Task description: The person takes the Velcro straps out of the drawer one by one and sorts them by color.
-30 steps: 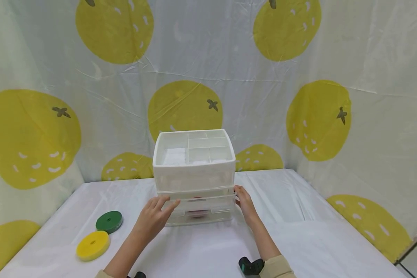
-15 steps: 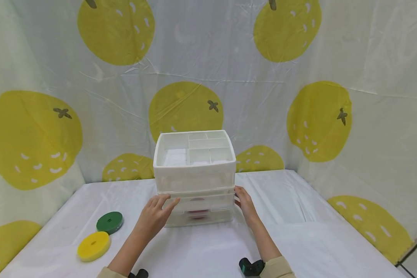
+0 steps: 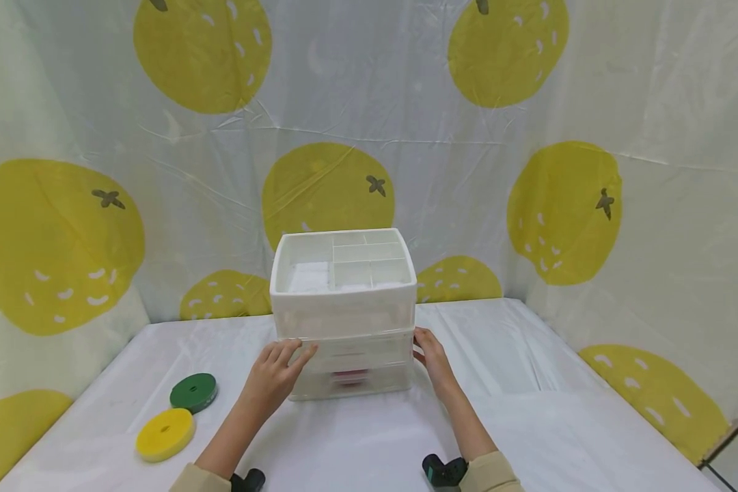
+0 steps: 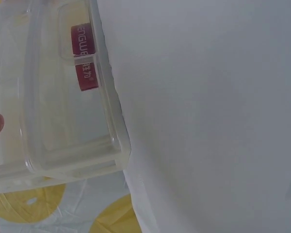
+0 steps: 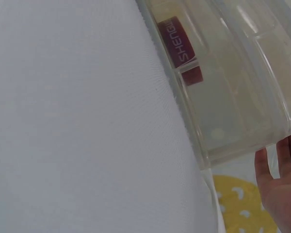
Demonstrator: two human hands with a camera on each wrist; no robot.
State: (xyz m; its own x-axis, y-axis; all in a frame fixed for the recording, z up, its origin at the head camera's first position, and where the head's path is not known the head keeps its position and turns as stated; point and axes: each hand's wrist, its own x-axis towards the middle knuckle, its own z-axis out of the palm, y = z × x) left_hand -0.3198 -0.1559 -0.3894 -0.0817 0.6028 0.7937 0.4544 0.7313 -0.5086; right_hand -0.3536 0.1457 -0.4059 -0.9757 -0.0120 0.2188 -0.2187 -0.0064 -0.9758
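A white drawer unit point(image 3: 343, 316) with clear drawers and a divided open tray on top stands at the middle of the table. My left hand point(image 3: 272, 374) is at the front left of the middle drawer point(image 3: 363, 352), its thumb by the drawer front; the left wrist view catches only part of that hand. At the unit's right side is my right hand point(image 3: 432, 359), its fingers fairly straight along the side wall in the right wrist view. Behind the bottom drawer's front point(image 4: 94, 116), a dark red label with white lettering point(image 4: 83, 41) shows.
A green disc-shaped roll point(image 3: 193, 391) and a yellow one point(image 3: 165, 434) lie close together at the left of the white-covered table point(image 3: 566, 424). A lemon-print curtain point(image 3: 443, 178) hangs behind and at both sides.
The middle drawer, which stuck out slightly before, has slid back in line with the unit's front. My left hand has moved slightly with it; my right hand has stayed at the side.
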